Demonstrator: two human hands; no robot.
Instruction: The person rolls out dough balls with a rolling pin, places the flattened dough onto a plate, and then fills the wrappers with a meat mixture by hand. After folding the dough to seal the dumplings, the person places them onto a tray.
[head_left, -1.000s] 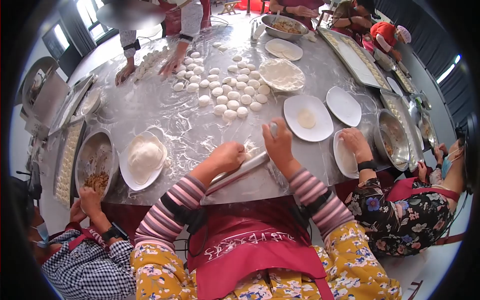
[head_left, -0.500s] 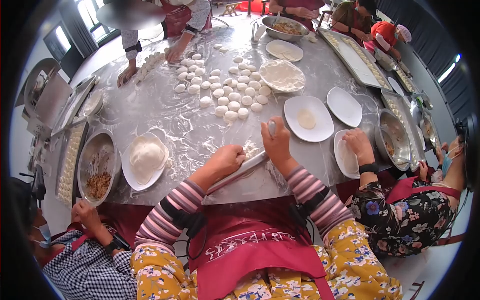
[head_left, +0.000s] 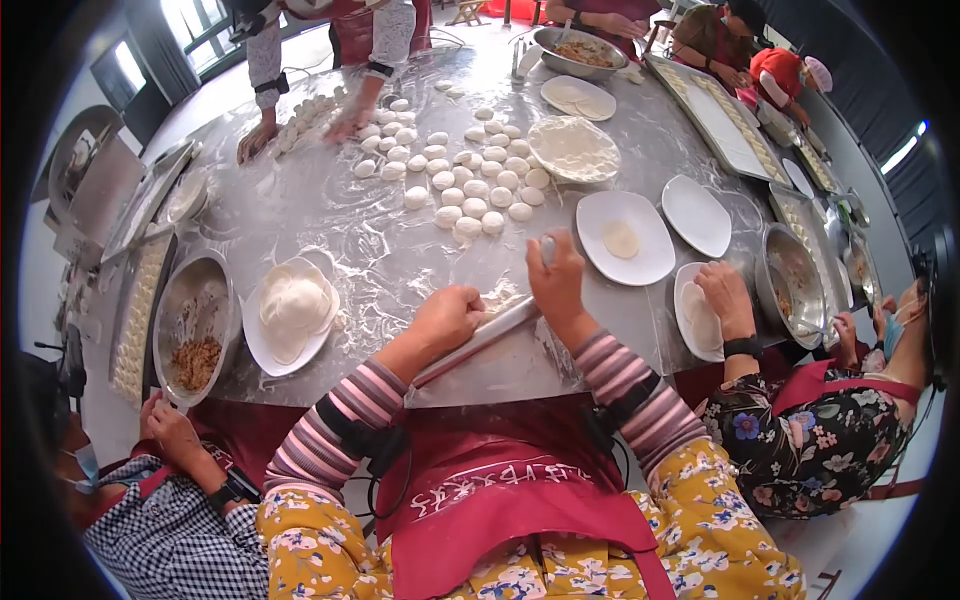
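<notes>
My right hand [head_left: 558,285] is closed round a rolling pin [head_left: 547,250], whose pale end sticks out above the fist. My left hand [head_left: 447,318] is closed beside it, fingers curled down at the table; what they pinch is hidden. Between the two hands lies a pale, floury patch [head_left: 500,304], perhaps dough. A pale bar-like edge [head_left: 480,345] runs slantwise below the hands. Beyond them, a group of small round dough pieces [head_left: 475,188] is spread on the floury metal table [head_left: 350,225].
To the left stand a plate of stacked wrappers [head_left: 292,312] and a bowl of filling [head_left: 195,360]. To the right, a plate holds one wrapper [head_left: 620,239]; an unoccupied plate [head_left: 696,216] sits beyond. A co-worker's hand [head_left: 727,300] is over another plate. Other people work around the table.
The view has shifted slightly. My left hand has moved a little to the left, while my right still grips the rolling pin. A co-worker's hand across the table is blurred by motion.
</notes>
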